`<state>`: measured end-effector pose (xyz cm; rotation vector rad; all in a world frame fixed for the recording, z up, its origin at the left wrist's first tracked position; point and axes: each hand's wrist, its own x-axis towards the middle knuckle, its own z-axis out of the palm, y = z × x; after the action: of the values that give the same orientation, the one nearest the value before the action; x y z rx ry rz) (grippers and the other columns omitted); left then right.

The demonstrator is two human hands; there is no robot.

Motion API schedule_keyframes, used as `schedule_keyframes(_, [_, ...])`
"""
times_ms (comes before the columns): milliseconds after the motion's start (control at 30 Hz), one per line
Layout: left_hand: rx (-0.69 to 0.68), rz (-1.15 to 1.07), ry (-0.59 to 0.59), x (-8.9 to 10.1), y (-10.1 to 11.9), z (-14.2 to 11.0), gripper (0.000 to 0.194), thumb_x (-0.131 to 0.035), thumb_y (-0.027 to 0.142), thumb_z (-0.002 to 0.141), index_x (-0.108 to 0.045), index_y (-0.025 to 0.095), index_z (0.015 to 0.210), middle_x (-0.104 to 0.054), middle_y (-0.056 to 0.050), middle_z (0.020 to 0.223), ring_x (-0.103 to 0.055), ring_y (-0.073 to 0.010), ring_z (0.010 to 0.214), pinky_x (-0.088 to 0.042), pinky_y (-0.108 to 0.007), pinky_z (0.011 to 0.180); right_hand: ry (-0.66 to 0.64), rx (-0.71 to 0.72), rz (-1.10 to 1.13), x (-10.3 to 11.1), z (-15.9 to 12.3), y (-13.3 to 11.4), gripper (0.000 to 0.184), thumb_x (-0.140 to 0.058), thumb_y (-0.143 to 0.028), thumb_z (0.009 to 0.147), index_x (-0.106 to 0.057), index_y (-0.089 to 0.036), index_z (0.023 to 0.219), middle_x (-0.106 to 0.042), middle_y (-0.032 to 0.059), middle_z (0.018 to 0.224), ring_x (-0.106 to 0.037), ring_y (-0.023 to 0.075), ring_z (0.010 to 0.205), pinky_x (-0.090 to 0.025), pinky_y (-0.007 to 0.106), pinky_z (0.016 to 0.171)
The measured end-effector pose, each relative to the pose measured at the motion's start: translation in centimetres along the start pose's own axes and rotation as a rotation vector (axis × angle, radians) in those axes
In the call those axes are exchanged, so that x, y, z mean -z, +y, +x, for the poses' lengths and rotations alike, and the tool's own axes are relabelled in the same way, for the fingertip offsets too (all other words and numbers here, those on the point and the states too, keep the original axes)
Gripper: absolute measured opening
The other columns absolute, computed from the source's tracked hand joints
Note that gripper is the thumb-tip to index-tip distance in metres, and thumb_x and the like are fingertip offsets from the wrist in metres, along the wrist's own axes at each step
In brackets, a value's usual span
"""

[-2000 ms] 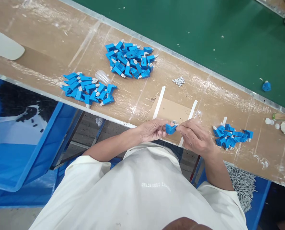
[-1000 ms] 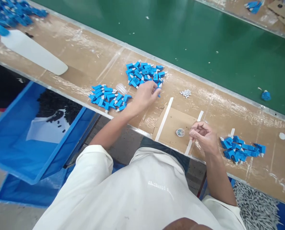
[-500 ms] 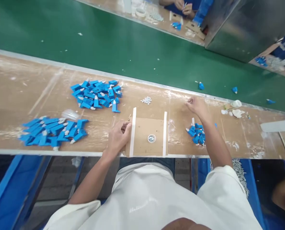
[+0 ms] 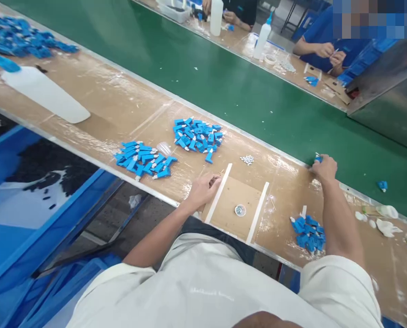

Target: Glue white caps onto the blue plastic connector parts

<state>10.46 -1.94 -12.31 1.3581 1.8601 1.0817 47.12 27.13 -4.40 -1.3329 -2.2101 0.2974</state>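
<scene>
Right hand [image 4: 325, 169] over blue plastic part [image 4: 318, 158] at green belt [image 4: 224, 86]'s edge; grip can't be told. Left hand [image 4: 205, 189] well apart from it, fingertips together.

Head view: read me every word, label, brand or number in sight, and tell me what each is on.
White shirt: one line of pale print across the front, too blurred to read.
Large bottle on the near bench: no lettering that I can make out.
Bottles across the green surface: too far away to tell whether they carry labels.
I can quote no legible text.
</scene>
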Motion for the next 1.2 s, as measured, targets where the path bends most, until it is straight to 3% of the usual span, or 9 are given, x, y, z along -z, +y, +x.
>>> schedule_keyframes(133, [-0.001,-0.025,0.077,0.7,-0.7,1.9,0.023,-0.06,0.031,0.094,-0.072,0.018,0.107,-0.073,-0.012,0.109,-0.072,-0.022,0.096,-0.059,-0.035,0.089,0.076,-0.253,0.125,-2.3,-1.9,-3.2,0.023,-0.07,-0.038,0.091,-0.067,-0.017,0.082,-0.07,0.0089,0.074,-0.07,0.0202,0.072,-0.059,0.037,0.071])
schedule_keyframes(267, [0.027,-0.012,0.161,1.5,-0.8,2.7,0.028,-0.063,0.027,0.091,-0.069,0.015,0.116,-0.068,-0.015,0.117,-0.072,-0.0235,0.099,-0.059,-0.039,0.095,-0.1,-0.431,0.808,-3.4,-6.8,-10.6,0.048,-0.088,-0.06,0.07,-0.074,-0.024,0.099,-0.078,0.0057,0.091,-0.075,0.0205,0.082,-0.066,0.035,0.073])
schedule_keyframes(367, [0.052,-0.104,0.244,1.0,0.9,0.5,0.031,-0.063,0.036,0.094,-0.067,0.015,0.117,-0.068,-0.015,0.118,-0.07,-0.0238,0.102,-0.058,-0.039,0.095,-0.187,-0.406,0.983,-3.6,-10.9,-16.4,0.057,-0.092,-0.062,0.066,-0.075,-0.026,0.106,-0.08,0.0045,0.094,-0.077,0.0205,0.086,-0.067,0.034,0.075])
schedule_keyframes(567, [0.068,-0.791,-0.232,-1.4,6.9,-5.2,0.06,-0.07,0.059,0.091,-0.059,0.017,0.133,-0.073,-0.015,0.122,-0.074,-0.0221,0.107,-0.06,-0.029,0.085,-0.042,0.003,0.595,-4.9,-16.8,-22.5,0.053,-0.083,-0.047,0.087,-0.065,-0.025,0.131,-0.081,0.0091,0.11,-0.078,0.0234,0.096,-0.065,0.041,0.09])
schedule_keyframes(700, [0.06,-0.965,-0.252,-2.6,7.6,-5.6,0.065,-0.075,0.063,0.087,-0.06,0.016,0.129,-0.074,-0.016,0.126,-0.074,-0.0245,0.114,-0.059,-0.032,0.095,0.083,0.386,0.266,-6.0,-18.8,-24.0,0.059,-0.073,-0.022,0.095,-0.051,-0.027,0.149,-0.079,0.0109,0.118,-0.077,0.025,0.101,-0.064,0.044,0.093])
schedule_keyframes(800, [0.066,-0.992,-0.254,-3.1,6.6,-5.6,0.068,-0.078,0.062,0.084,-0.063,0.013,0.13,-0.075,-0.017,0.125,-0.074,-0.029,0.115,-0.06,-0.036,0.095,0.113,0.489,0.217,-6.0,-19.6,-24.3,0.065,-0.068,-0.016,0.096,-0.043,-0.027,0.154,-0.079,0.0106,0.116,-0.077,0.0252,0.103,-0.064,0.043,0.091])
schedule_keyframes(933, [0.08,-1.057,-0.342,-2.7,5.7,-5.9,0.071,-0.078,0.058,0.087,-0.06,0.015,0.14,-0.074,-0.02,0.13,-0.075,-0.0314,0.113,-0.061,-0.04,0.091,0.12,0.299,0.322,-5.3,-20.7,-23.8,0.057,-0.081,-0.03,0.09,-0.057,-0.027,0.142,-0.076,0.0112,0.118,-0.076,0.0264,0.101,-0.066,0.044,0.087])
schedule_keyframes(1067, [0.16,-1.175,-0.404,-1.6,5.1,-5.6,0.068,-0.083,0.053,0.084,-0.063,0.013,0.135,-0.078,-0.02,0.117,-0.077,-0.0275,0.1,-0.059,-0.032,0.079,0.191,-0.054,0.494,-4.8,-22.0,-22.1,0.026,-0.076,-0.035,0.093,-0.071,-0.025,0.117,-0.076,0.0065,0.102,-0.075,0.0211,0.087,-0.066,0.036,0.076])
schedule_keyframes(1200, [0.302,-1.249,-0.374,-0.4,3.8,-4.7,0.06,-0.084,0.039,0.077,-0.069,0.009,0.125,-0.079,-0.013,0.092,-0.074,-0.0205,0.078,-0.053,-0.024,0.059,0.027,-0.2,0.472,-5.5,-23.1,-20.6,0.02,-0.074,-0.038,0.092,-0.075,-0.022,0.103,-0.077,0.0047,0.091,-0.072,0.0181,0.075,-0.063,0.033,0.069])
